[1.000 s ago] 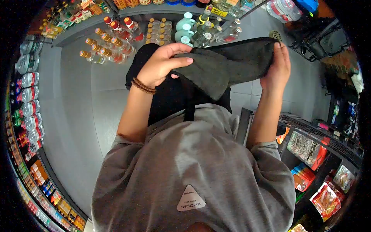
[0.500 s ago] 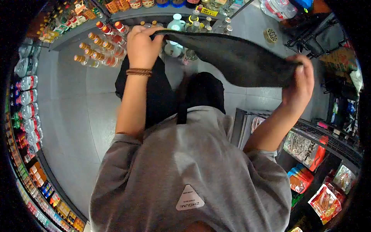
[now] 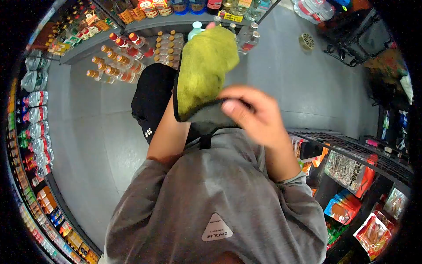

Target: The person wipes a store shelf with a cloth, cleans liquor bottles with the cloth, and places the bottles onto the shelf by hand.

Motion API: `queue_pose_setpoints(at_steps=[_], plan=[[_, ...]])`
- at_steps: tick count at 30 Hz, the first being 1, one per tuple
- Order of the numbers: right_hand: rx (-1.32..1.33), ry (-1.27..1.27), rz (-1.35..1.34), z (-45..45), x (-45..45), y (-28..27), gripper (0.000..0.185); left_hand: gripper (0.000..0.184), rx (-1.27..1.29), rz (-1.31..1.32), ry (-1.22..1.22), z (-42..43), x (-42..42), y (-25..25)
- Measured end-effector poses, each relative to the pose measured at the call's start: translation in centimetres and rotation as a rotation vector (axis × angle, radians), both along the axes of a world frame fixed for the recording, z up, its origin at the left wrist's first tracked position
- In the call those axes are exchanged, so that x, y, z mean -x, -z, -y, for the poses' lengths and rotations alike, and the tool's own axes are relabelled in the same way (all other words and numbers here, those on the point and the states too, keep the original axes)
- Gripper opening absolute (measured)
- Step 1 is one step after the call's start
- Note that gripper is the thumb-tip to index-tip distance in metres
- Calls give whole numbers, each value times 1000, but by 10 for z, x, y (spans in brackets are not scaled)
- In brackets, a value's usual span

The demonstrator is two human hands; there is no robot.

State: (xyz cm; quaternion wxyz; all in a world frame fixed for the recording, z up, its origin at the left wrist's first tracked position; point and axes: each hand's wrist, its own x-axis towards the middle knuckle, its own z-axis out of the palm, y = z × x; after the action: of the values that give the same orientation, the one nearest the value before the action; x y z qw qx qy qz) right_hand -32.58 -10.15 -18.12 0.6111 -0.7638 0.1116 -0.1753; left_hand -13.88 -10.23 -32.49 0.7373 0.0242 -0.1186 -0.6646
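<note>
The yellow-green, black-edged cloth (image 3: pixel 204 66) is mostly spread over the left hand (image 3: pixel 211 26), whose grip cannot be told; its dark-backed lower edge, not fully flattened, is pinched by the right hand (image 3: pixel 259 115).

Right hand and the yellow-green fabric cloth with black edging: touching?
Touching. Head view shows it: the right hand grips the yellow-green cloth at its lower edge, thumb lying on the turned-over grey side.

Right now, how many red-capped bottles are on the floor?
3: left bottle, middle bottle and right bottle, all beyond the gold-capped bottles. Others may be hidden.
</note>
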Motion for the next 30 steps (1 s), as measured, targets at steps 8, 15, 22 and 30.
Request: queue_pose_setpoints(at_steps=[8, 15, 22, 30], plan=[[281, 345, 89, 45, -32, 35, 18, 44, -103, 43, 67, -53, 56, -45], [576, 762, 70, 70, -18, 68, 29, 44, -153, 168, -202, -40, 62, -14], [-1230, 561, -193, 58, 18, 125, 50, 37, -209, 469, -368, -20, 59, -14], [-1148, 542, 579, 32, 16, 164, 41, 61, -126, 2260, -407, -8, 147, -57]])
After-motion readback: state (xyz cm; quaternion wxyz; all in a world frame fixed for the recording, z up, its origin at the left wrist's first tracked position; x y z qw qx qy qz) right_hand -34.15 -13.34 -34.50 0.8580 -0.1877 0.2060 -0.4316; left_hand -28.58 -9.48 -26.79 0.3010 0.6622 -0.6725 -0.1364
